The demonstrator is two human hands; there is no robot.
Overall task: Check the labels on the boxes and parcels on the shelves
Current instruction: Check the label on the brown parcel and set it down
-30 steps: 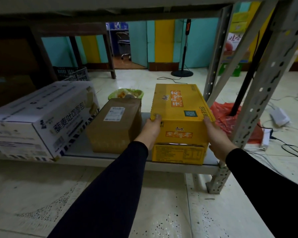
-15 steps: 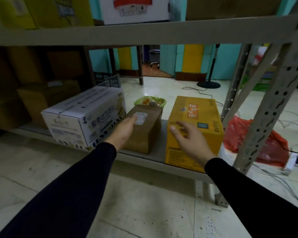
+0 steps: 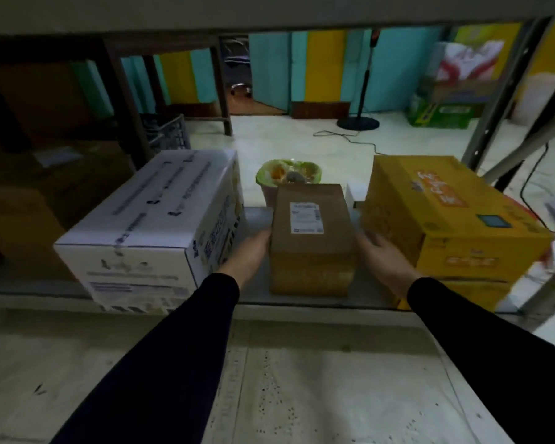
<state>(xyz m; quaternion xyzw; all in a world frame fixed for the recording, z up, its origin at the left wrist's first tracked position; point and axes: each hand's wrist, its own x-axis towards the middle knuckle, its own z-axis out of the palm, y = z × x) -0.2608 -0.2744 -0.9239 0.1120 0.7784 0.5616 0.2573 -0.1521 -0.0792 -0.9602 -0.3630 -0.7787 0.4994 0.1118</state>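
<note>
Both hands, left hand (image 3: 249,251) and right hand (image 3: 382,254), bracketed the brown parcel (image 3: 313,238) on the shelf (image 3: 257,216), grip looking loose and open-fingered, probably to steady it so its white label (image 3: 306,217) faced up for reading.

Labels in view, none legible

A white shipping label (image 3: 306,217) tops the brown parcel (image 3: 313,238); blue print marks the white box (image 3: 151,229) at nine o'clock, orange characters the yellow box (image 3: 442,219) at three o'clock, all blurred.
</note>
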